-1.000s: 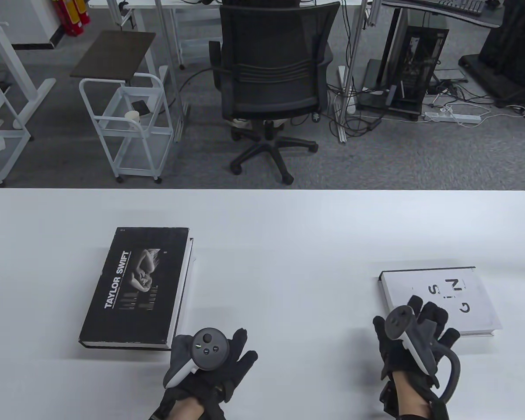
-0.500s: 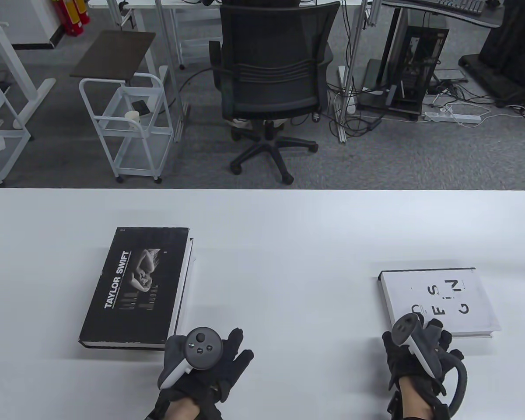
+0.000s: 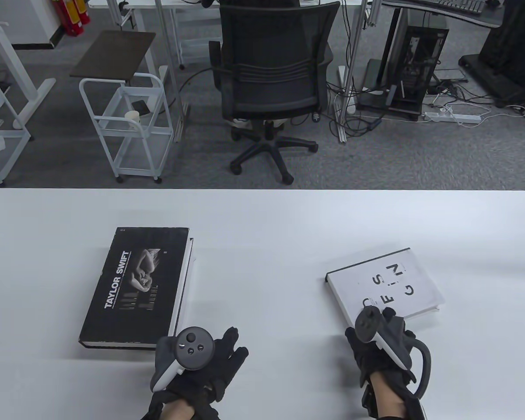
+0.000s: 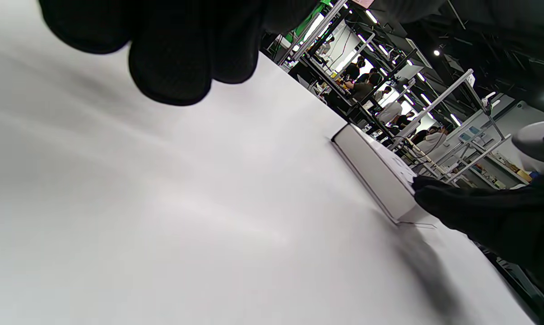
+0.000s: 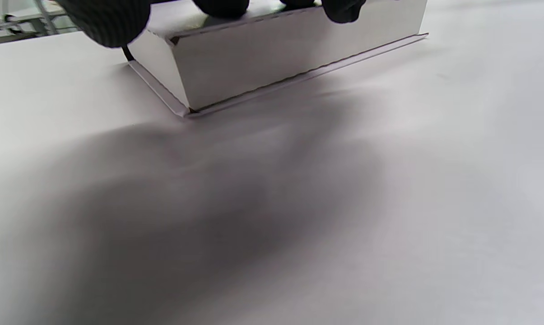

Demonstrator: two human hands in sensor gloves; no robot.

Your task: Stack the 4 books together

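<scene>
A black "Taylor Swift" book (image 3: 138,286) lies on the left of the white table (image 3: 267,227), on top of another book whose edge (image 3: 191,253) shows along its right side. A white book with scattered black letters (image 3: 389,286) lies at the right, turned at an angle. My right hand (image 3: 383,317) holds its near corner, fingers on the cover; the right wrist view shows the book's page edge (image 5: 290,58) with fingertips (image 5: 109,18) on top. My left hand (image 3: 232,345) rests flat and empty on the table by the black book's near right corner. The white book also shows in the left wrist view (image 4: 375,180).
A black office chair (image 3: 271,74) and a white wire cart (image 3: 127,127) stand on the floor beyond the table's far edge. Bare table surface lies between the two books.
My right hand has pulled the white book to the left and turned it counter-clockwise. My left hand has slid slightly left and back. The black book has not moved.
</scene>
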